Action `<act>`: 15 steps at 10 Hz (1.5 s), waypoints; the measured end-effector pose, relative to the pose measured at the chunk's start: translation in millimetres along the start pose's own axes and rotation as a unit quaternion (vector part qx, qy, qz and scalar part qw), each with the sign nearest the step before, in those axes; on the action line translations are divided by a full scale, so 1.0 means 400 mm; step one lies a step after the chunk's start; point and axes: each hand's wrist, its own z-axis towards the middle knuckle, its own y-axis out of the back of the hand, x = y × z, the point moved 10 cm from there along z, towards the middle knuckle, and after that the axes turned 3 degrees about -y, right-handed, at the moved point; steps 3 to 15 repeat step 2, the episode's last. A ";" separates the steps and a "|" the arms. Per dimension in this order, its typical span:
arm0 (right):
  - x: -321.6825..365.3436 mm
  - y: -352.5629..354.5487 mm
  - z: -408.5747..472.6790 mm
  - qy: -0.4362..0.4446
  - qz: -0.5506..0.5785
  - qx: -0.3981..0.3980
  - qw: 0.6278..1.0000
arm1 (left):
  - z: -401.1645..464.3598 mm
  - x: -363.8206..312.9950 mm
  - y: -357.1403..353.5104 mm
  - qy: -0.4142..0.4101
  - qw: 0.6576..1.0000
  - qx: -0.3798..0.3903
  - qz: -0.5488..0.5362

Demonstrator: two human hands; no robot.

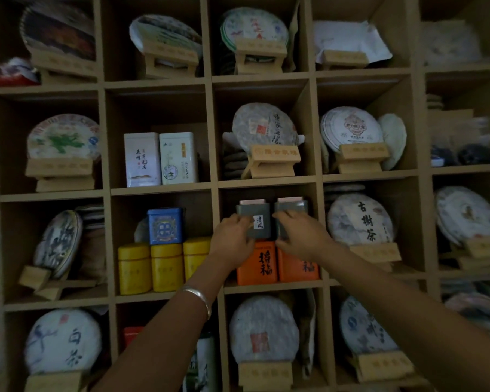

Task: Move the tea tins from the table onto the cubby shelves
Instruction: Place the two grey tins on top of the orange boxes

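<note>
A: Head view. Position of the tins?

B: Two grey tins, left grey tin (259,222) and right grey tin (292,210), stand on two orange tins (256,264) inside one cubby (269,186).

A: Grip condition?

B: Left hand (234,236) grasps the left grey tin; right hand (300,236) grasps the right grey tin.

It is dim in here. The middle of the cubby shelves (164,190) looks clearest, and the white tea tins (160,159) show up brightest. The corners go dark. The edges look smeary and bent. Deep cubbies hold dark shadows.
</note>
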 end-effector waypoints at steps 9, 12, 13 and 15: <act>0.041 0.004 -0.125 -0.017 -0.012 0.057 0.998 | -0.100 -0.008 0.027 -0.009 0.996 0.084 0.038; 0.041 0.004 -0.125 -0.017 -0.012 0.057 0.998 | -0.100 -0.008 0.027 -0.009 0.996 0.084 0.038; 0.041 0.004 -0.125 -0.017 -0.012 0.057 0.998 | -0.100 -0.008 0.027 -0.009 0.996 0.084 0.038; 0.041 0.004 -0.125 -0.017 -0.012 0.057 0.998 | -0.100 -0.008 0.027 -0.009 0.996 0.084 0.038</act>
